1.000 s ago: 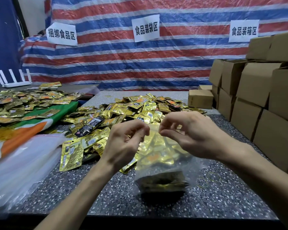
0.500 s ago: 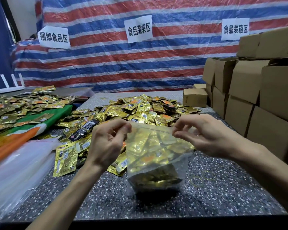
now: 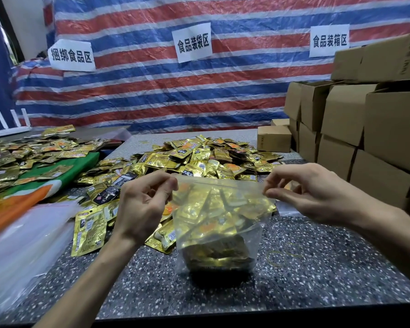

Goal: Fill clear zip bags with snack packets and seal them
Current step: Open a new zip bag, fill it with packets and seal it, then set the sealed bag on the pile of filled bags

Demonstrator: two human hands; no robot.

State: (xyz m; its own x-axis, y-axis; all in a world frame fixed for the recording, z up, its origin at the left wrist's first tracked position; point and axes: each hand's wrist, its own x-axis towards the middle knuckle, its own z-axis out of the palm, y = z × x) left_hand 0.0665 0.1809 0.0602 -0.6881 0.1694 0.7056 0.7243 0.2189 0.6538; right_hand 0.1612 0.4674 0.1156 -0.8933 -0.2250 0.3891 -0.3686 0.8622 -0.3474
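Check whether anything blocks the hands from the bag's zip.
Nothing visible does. The left hand and right hand pinch the top corners of the bag. The zip runs taut between them, and the packets appear to sit below it.

Bag: clear plastic zip bag (image 3: 219,223) packed with gold foil snack packets, upright on speckled dark stone table (image 3: 317,275).
Left hand (image 3: 140,209): pinches top left corner.
Right hand (image 3: 317,197): pinches top right corner.
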